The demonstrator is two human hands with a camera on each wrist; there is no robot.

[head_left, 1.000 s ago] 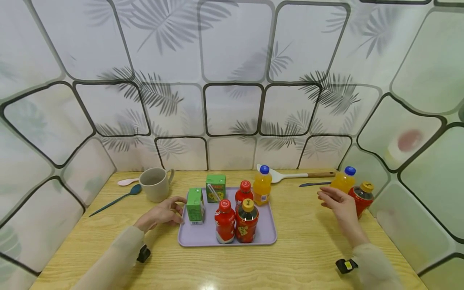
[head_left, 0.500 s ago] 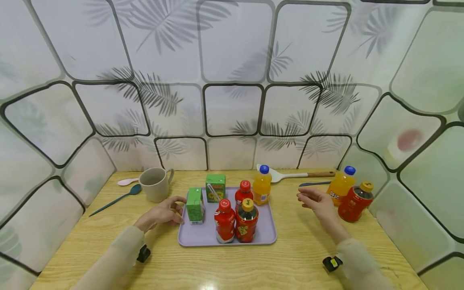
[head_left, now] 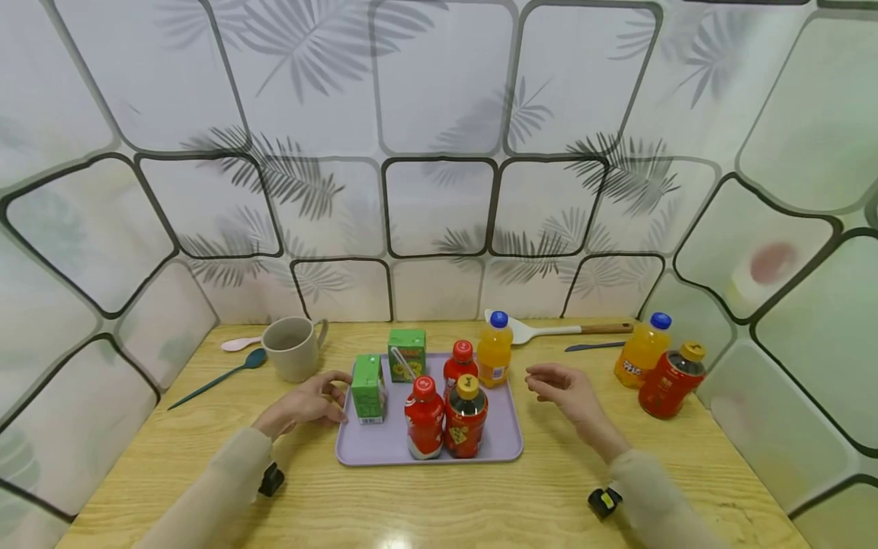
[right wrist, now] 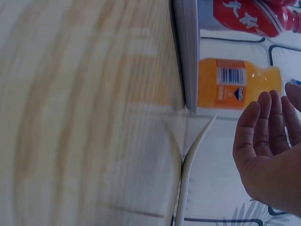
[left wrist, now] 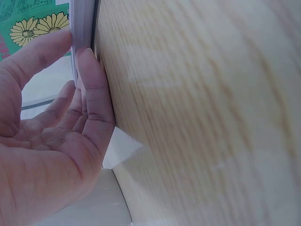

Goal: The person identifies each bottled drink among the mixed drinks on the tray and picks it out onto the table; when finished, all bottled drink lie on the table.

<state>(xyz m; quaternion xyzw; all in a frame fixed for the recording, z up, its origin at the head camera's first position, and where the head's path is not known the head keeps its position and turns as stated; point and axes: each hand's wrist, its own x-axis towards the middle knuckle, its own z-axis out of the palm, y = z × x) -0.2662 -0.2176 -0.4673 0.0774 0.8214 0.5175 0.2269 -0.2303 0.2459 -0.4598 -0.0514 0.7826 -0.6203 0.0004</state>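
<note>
A lilac tray [head_left: 494, 450] on the wooden table holds two green juice cartons [head_left: 368, 389], two red bottles [head_left: 424, 419], a dark bottle with a yellow cap [head_left: 467, 418] and an orange juice bottle [head_left: 495, 352]. My left hand [head_left: 334, 398] holds the tray's left rim [left wrist: 82, 23], thumb on top and fingertips at its edge, beside a flowered carton [left wrist: 33, 19]. My right hand [head_left: 538, 379] hovers open and holds nothing just right of the tray. In the right wrist view its fingers [right wrist: 265, 136] are near the orange bottle [right wrist: 235, 89] and the tray's edge [right wrist: 188, 47].
Off the tray at the right stand an orange bottle [head_left: 641, 352] and a red-labelled bottle [head_left: 670, 381]. A white spatula [head_left: 562, 331] and a dark knife [head_left: 593, 347] lie at the back. A mug [head_left: 291, 348], a white spoon [head_left: 240, 344] and a teal spoon [head_left: 219, 377] are at the left.
My right hand has moved left, away from the two bottles at the right toward the tray's right side. The left hand has stayed at the tray's rim.
</note>
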